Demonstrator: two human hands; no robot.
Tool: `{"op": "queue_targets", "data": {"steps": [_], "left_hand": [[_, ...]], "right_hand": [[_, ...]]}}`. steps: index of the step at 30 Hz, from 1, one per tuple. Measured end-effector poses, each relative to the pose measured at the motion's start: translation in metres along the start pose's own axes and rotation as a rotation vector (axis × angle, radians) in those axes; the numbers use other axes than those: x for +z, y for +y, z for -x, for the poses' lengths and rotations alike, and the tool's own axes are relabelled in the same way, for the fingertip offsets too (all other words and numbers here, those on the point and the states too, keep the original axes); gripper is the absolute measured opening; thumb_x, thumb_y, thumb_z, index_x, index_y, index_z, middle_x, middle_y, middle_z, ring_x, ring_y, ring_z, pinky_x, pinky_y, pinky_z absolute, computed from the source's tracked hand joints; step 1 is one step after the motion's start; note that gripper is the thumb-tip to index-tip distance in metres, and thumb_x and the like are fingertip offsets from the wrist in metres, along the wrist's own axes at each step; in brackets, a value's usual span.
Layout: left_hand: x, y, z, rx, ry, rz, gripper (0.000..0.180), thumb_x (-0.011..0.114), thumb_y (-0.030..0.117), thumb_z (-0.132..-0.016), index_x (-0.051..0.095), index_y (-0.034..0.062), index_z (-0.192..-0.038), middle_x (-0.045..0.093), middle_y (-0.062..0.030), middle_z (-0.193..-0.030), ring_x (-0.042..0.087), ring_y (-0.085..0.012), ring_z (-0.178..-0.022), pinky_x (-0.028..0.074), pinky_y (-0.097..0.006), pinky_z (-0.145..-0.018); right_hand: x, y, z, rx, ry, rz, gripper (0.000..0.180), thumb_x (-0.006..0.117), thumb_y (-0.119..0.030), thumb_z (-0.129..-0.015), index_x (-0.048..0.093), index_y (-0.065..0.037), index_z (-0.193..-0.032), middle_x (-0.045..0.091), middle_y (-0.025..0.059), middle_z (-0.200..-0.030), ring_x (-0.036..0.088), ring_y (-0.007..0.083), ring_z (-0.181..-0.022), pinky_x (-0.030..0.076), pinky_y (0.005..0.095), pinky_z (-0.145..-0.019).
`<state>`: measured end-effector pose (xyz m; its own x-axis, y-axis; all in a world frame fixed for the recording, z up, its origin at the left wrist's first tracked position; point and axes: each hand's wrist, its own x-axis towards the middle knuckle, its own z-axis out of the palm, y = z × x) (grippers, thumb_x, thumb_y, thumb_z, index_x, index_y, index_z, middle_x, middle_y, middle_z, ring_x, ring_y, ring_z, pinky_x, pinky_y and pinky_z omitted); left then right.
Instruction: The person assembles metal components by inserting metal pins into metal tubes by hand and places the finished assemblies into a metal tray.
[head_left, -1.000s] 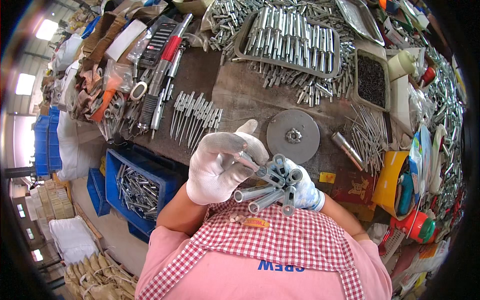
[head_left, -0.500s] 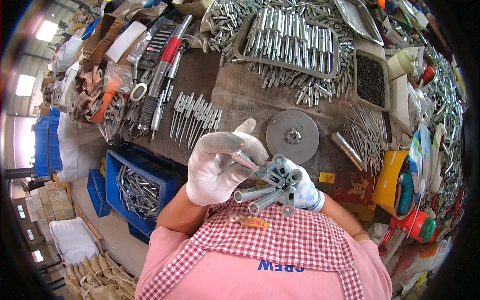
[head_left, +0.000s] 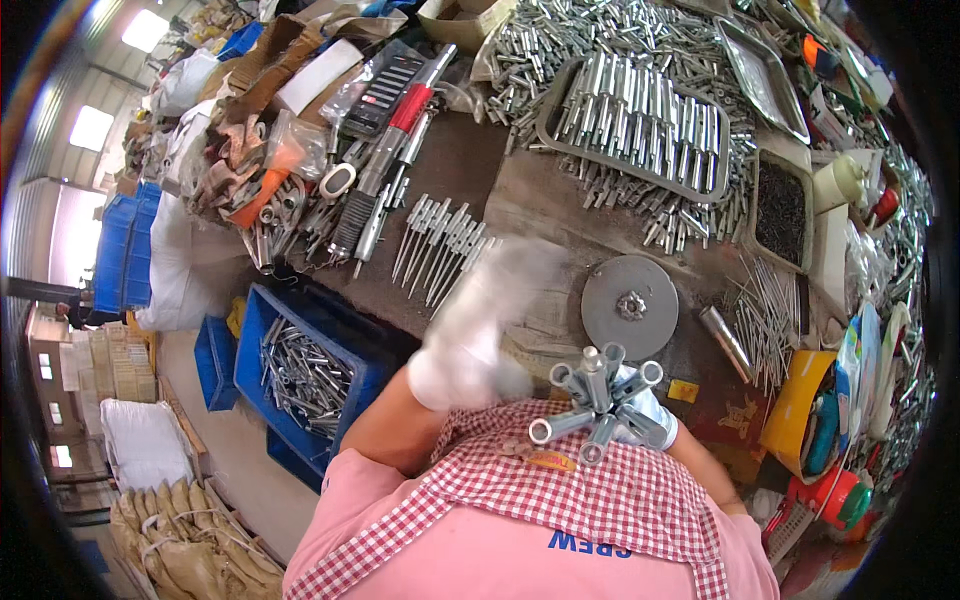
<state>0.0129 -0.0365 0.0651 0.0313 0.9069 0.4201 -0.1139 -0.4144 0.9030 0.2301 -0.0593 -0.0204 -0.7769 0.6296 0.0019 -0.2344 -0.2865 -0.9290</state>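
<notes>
My right hand (head_left: 655, 405), in a white glove with a bluish pattern, grips a spread cluster of metal tubes (head_left: 603, 424) in front of my chest. Their open ends fan outward, and one piece with a closed tip (head_left: 592, 362) points up among them. Most of the right fingers are hidden behind the tubes. My left hand (head_left: 485, 320), in a white glove, is smeared by motion left of the cluster and apart from it. Its fingers cannot be made out. Just beyond it lies a row of thin stepped metal rods (head_left: 440, 250) on the bench.
A round grey disc with a hub (head_left: 612, 292) sits beyond the tubes. Farther back, a metal tray (head_left: 545, 125) of stacked metal parts rests on a heap of similar ones. Blue crates (head_left: 250, 375) stand low at left. Thin rods (head_left: 765, 320) and a thick cylinder (head_left: 725, 343) lie at right.
My left hand, which pinched a short metal piece beside the tubes, has pulled away to the left. A closed-tip piece now shows among the tubes. The whole view has shifted.
</notes>
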Motion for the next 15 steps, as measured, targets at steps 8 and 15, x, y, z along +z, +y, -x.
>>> {"op": "queue_targets", "data": {"steps": [8,15], "left_hand": [[-0.058,-0.034,-0.005,-0.238,0.240,-1.047,0.027,0.062,0.008,-0.078,0.063,0.0003,-0.104,0.067,-0.0100,-0.085,0.064,-0.0185,-0.073,0.051,-0.029,-0.067],[-0.044,-0.081,-0.005,-0.475,-0.061,-1.554,0.021,0.064,0.022,-0.075,0.064,0.0024,-0.084,0.063,-0.0179,-0.083,0.064,-0.0322,-0.077,0.051,-0.041,-0.070]], "right_hand": [[-0.009,0.025,0.006,0.092,0.022,-0.211,0.064,0.079,-0.027,-0.068,0.050,-0.004,-0.121,0.052,0.0001,-0.102,0.047,0.0106,-0.089,0.041,0.0271,-0.082],[-0.007,0.016,0.001,0.151,0.072,-0.196,0.070,0.077,-0.026,-0.066,0.047,-0.003,-0.125,0.051,0.0009,-0.109,0.047,0.0116,-0.095,0.040,0.0279,-0.087]]}}
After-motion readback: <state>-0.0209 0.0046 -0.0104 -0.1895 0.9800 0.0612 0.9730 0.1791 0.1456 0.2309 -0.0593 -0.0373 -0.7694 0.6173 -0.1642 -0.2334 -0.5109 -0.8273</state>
